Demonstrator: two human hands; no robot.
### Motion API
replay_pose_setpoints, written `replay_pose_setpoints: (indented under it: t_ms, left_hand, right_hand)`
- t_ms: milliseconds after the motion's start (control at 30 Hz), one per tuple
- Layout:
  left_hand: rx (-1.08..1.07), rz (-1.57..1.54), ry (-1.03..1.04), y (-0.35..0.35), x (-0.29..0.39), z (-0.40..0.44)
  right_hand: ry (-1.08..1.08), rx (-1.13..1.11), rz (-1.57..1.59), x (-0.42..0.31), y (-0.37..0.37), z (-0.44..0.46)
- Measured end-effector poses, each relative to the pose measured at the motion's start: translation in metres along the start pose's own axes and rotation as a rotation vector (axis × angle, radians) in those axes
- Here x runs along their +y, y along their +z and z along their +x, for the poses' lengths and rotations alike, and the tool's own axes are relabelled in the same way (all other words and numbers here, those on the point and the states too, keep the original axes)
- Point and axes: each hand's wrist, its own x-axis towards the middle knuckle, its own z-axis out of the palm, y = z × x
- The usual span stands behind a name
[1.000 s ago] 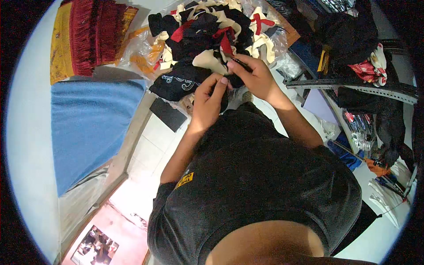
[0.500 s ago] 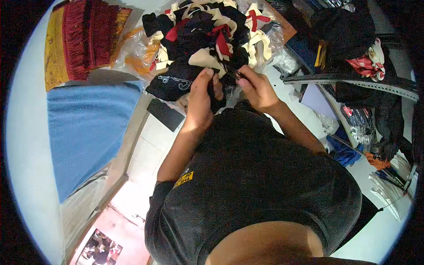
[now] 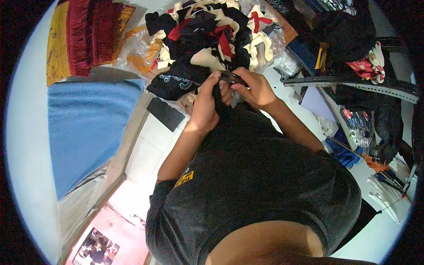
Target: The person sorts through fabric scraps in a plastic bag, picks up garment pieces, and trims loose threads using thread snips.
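My left hand (image 3: 204, 106) is closed, with black cloth (image 3: 217, 95) pinched between thumb and fingers. My right hand (image 3: 257, 89) wraps round a small dark tool that looks like thread snips (image 3: 232, 78). The tool's tip points left and meets the cloth by my left thumb; its blades are too small to make out. Just left of my hands lies a black piece with white stitched lettering (image 3: 176, 83). Beyond them is a heap of black, cream and red cloth scraps (image 3: 198, 33) on clear plastic.
A blue towel-like cloth (image 3: 88, 132) and a maroon and yellow fringed cloth (image 3: 84, 39) hang at the left. On the right are a perforated metal rail (image 3: 353, 84), dark garments (image 3: 342, 31) and packed items (image 3: 355, 126). A dark flat piece (image 3: 165, 115) lies on the tiled floor.
My right hand has brought the dark tool leftward to my left thumb, so the hands are now closer together. The cloth in my left hand has been drawn in towards my body.
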Motion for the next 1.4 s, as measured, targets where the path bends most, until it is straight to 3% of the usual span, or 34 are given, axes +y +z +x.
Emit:
replay_pose_setpoints:
  t_ms: [233, 767, 1200, 1400]
  left_hand:
    - [0.037, 0.187, 0.152, 0.000, 0.001, -0.002]
    - [0.079, 0.147, 0.140, 0.001, 0.002, -0.003]
    - [-0.005, 0.160, 0.172, -0.006, -0.002, 0.001]
    - [-0.010, 0.107, 0.168, -0.004, -0.004, 0.000]
  right_hand:
    - [0.019, -0.013, 0.032, -0.001, 0.005, 0.001]
    - [0.016, 0.024, 0.116, -0.002, 0.011, 0.000]
    - [-0.010, 0.065, 0.140, 0.000, 0.010, 0.000]
    - [0.063, 0.027, 0.175, -0.007, 0.005, -0.001]
